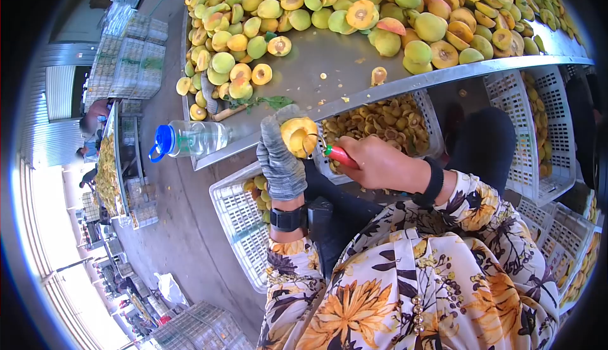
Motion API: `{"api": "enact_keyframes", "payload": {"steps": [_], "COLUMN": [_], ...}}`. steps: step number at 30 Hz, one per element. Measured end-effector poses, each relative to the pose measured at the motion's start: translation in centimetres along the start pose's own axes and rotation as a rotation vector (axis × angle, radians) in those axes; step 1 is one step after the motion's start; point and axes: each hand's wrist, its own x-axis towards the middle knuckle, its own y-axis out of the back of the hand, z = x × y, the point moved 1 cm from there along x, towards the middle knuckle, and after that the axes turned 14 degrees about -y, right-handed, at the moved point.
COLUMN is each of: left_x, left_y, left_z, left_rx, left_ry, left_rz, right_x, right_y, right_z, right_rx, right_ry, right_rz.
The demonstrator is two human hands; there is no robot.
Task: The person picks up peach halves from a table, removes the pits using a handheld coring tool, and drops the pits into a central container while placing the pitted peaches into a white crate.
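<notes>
My left hand (278, 163), in a grey knit glove, is closed around a yellow peach half (295, 135) with its cut face turned up and to the right. In my bare right hand (387, 165) is a pitting knife (342, 156) with a red and green handle. Its curved metal blade is at the right side of the peach half's hollow and seems to touch the flesh. Both hands are just off the near edge of a metal table (316, 59). Many whole and halved peaches (269, 9) are heaped on that table.
Below the table edge stands a crate (434, 119) of peach pieces, with another white crate (237, 223) left of my knees. More crates (538, 185) stand at right. A blue-capped water bottle (190, 138) is by the table corner. Far left, people are near another fruit-covered table (109, 179).
</notes>
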Motion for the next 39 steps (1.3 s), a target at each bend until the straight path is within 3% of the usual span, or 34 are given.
{"api": "enact_keyframes", "payload": {"steps": [5,7,9,11,13,15,16,18,20,22,26,28,33,35,37,39], "left_x": [-0.7,-0.6,-0.6,-0.7,-0.7,-0.2,0.5,1.5,5.1,9.5,17.0,19.0,18.9,17.3,12.9,8.8], "left_y": [-1.6,-1.2,0.8,5.9,11.1,15.1,15.8,16.0,14.2,13.1,7.2,5.3,2.9,3.7,0.2,-2.4], "left_z": [0.2,-0.1,-1.0,-1.2,0.7,2.5,2.8,3.2,2.4,-0.8,-6.0,-9.1,-10.3,-10.4,-5.3,-1.8], "left_rx": [0.011,0.021,0.031,0.605,0.603,0.859,0.860,1.704,1.619,1.388,1.347,1.479,1.646,1.146,1.002,0.934], "left_ry": [-0.076,-0.051,-0.030,-0.385,-0.193,0.118,0.116,0.116,0.226,0.029,-0.288,-0.092,0.147,-0.145,-0.311,-0.283], "left_rz": [-0.059,-0.004,0.053,0.028,-0.223,-0.551,-0.550,-0.695,-0.533,-0.552,-0.576,-0.708,-0.861,-0.817,-0.872,-0.936], "right_x": [-0.2,-0.8,-1.1,-1.5,-1.6,-1.9,-2.1,-2.1,-1.8,-1.9,-2.5,-3.0,-3.2,-2.1,-0.3,1.6], "right_y": [-0.6,-1.0,-0.7,0.3,0.7,1.2,1.8,1.7,1.5,1.3,1.8,2.3,3.6,4.0,3.5,2.7], "right_z": [0.2,-0.6,-0.5,-0.4,1.7,3.9,4.1,4.7,4.8,4.6,4.5,4.9,5.4,4.3,3.8,4.2], "right_rx": [0.008,0.219,0.193,0.052,-0.027,-0.266,-0.310,-0.333,-0.359,-0.358,-0.322,-0.302,-0.092,-0.004,0.092,0.131], "right_ry": [-0.054,-0.046,0.053,0.094,0.063,-0.048,-0.104,-0.117,-0.127,-0.075,-0.098,-0.108,-0.152,-0.139,-0.131,-0.021], "right_rz": [0.016,-0.190,-0.196,-0.316,-0.320,-0.240,-0.259,-0.253,-0.241,-0.121,-0.046,-0.009,0.164,0.268,0.356,0.469]}}
